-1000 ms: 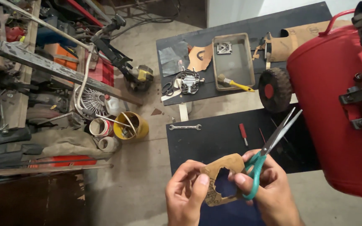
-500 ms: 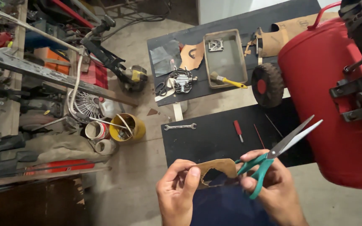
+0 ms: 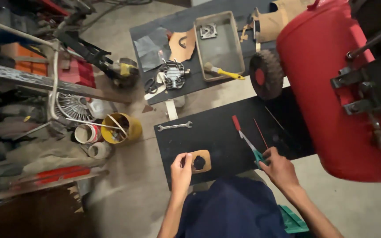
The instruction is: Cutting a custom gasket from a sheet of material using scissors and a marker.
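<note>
My left hand (image 3: 181,170) pinches a brown, rounded gasket cut-out (image 3: 200,161) with a dark hole in its middle, holding it over the near edge of a black mat (image 3: 217,136). My right hand (image 3: 279,167) grips green-handled scissors (image 3: 250,146), blades pointing away to the upper left over the mat. The two hands are well apart. A red-handled screwdriver (image 3: 235,122) lies just beyond the scissor tips. My dark blue lap (image 3: 232,207) fills the bottom centre.
A spanner (image 3: 174,126) lies at the mat's far left. A red compressor tank (image 3: 331,88) with a black wheel (image 3: 265,74) stands to the right. Farther off are a grey tray (image 3: 220,44), a yellow-handled brush (image 3: 223,72) and a metal part (image 3: 171,74). Buckets (image 3: 121,128) and clutter crowd the left.
My hands have separated and moved lower and farther from the camera. The scissors have left the cut-out and swung to the right. The cut-out stays in my left hand.
</note>
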